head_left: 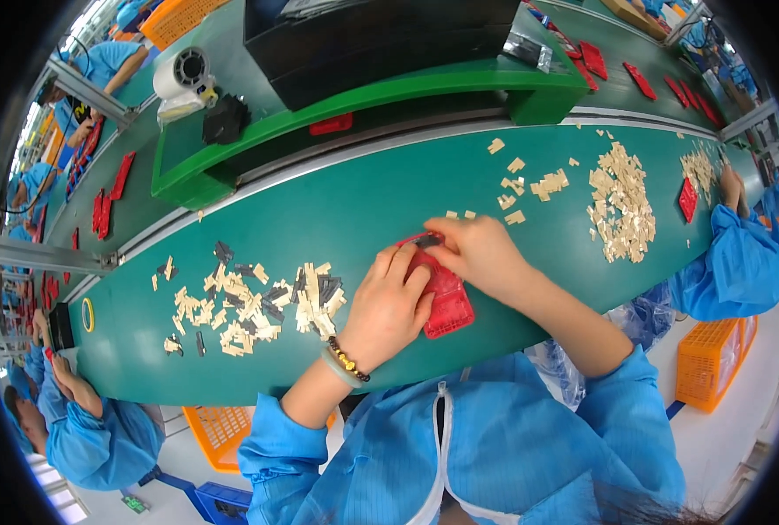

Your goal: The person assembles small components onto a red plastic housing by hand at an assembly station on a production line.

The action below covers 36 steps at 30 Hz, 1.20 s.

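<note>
Counts: one red plastic piece in hand, over the near middle of the green surface; a second red piece lies alone at the right. One mixed heap, left, in loose clusters. Two pale heaps, right: a large heap and a smaller heap beyond it. Individual bits overlap; no reliable tally. One yellow ring at the far left. Two bands on the left wrist: a beaded bracelet and a smooth pale-green bangle.

Materials, shapes: held piece is glossy, elongated, tilted, with raised relief at its near end. Heap bits are small, flat, cream-coloured, some notched; the left heap also contains black strips. Surface matte, smooth.

Grip: left hand is grasping the held piece, fingers bent over its left side, thumb toward its middle. Right hand pinches the far end, thumb and forefinger nearly together beside a dark patch there; whether that patch is a separate part, cannot tell.
</note>
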Motion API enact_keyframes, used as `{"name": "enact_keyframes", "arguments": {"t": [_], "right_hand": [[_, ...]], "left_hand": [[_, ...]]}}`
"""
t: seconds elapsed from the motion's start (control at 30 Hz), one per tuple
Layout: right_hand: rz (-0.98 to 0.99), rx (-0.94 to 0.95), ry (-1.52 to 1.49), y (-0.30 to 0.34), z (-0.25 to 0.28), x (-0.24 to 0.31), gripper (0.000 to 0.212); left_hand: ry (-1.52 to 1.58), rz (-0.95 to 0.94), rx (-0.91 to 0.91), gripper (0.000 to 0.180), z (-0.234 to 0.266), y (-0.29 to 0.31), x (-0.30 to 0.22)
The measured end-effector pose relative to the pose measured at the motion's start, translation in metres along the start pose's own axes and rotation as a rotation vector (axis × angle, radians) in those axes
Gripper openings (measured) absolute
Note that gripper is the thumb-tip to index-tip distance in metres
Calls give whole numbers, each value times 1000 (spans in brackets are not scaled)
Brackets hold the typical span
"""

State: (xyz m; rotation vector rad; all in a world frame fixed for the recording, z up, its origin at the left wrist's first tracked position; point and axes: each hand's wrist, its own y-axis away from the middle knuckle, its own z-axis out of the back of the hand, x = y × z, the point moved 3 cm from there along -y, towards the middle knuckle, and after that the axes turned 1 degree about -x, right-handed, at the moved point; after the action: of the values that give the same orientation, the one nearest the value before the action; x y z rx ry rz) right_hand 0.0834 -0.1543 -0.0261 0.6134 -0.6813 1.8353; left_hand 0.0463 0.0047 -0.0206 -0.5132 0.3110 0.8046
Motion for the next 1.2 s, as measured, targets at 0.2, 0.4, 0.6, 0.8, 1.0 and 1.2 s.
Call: {"name": "enact_keyframes", "arguments": {"t": [0.2, 0.4, 0.6, 0.8, 1.0, 1.2], "right_hand": [[271, -95, 319, 14, 6, -5, 20], [239, -231, 263, 16, 50, -32, 16], [-14, -692, 342, -10, 156, -144, 13], [-146, -782, 577, -63, 209, -242, 22], [-144, -530, 812, -101, 210, -281, 20], [192, -717, 786, -31, 222, -191, 26]], "left_hand": [[-34, -9, 17, 36, 1, -7, -4], [-251, 46, 6, 43, -8, -23, -14], [-312, 47, 36, 48, -12, -22, -19], [-404, 116, 102, 50, -17, -19, -21], [-327, 206, 198, 52, -12, -30, -25], [-273, 196, 67, 62, -8, -1, -13]]}}
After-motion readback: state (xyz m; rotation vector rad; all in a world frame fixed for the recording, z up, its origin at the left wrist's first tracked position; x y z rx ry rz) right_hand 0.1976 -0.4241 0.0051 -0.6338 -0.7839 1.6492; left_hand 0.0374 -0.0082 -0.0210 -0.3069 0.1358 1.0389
